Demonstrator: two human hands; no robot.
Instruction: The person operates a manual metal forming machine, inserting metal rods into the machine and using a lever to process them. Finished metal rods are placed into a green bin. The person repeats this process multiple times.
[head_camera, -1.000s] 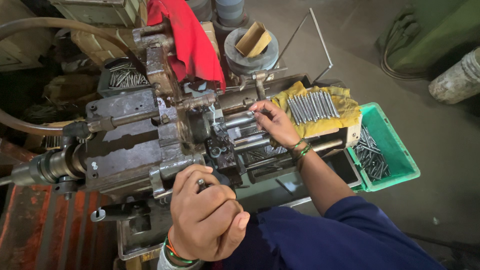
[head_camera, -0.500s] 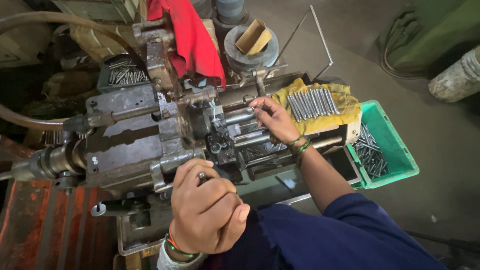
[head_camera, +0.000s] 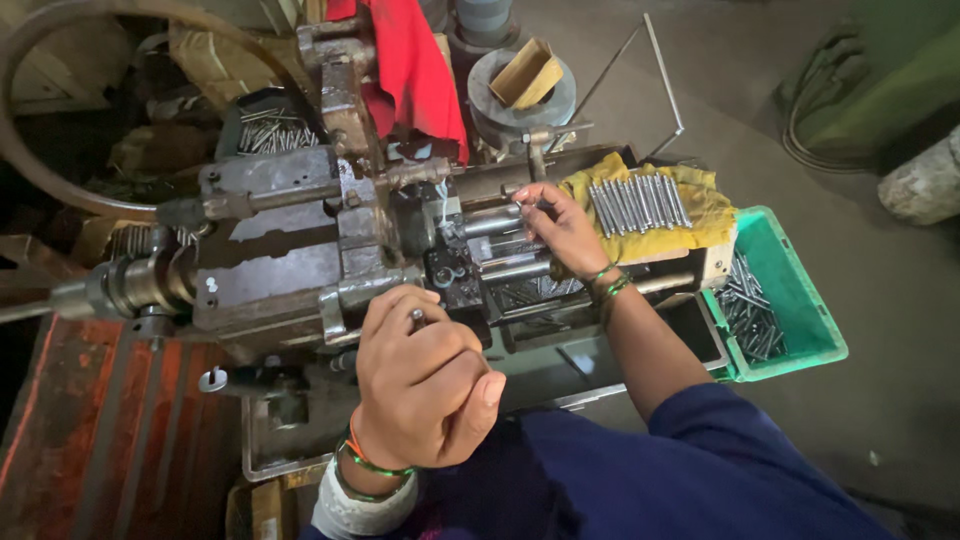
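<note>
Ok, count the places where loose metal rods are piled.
3, maybe more hidden: a row of rods on the yellow cloth beside the right hand, a heap in the green crate, and another pile behind the machine.

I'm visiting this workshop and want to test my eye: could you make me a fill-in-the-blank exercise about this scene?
1. The loose metal rods beside the right hand lie on a ____ cloth.
2. The bin holding more rods is ____.
3. The cloth draped over the machine is ____.
4. The left hand is closed around a machine ____.

Missing words: yellow; green; red; handle
</note>
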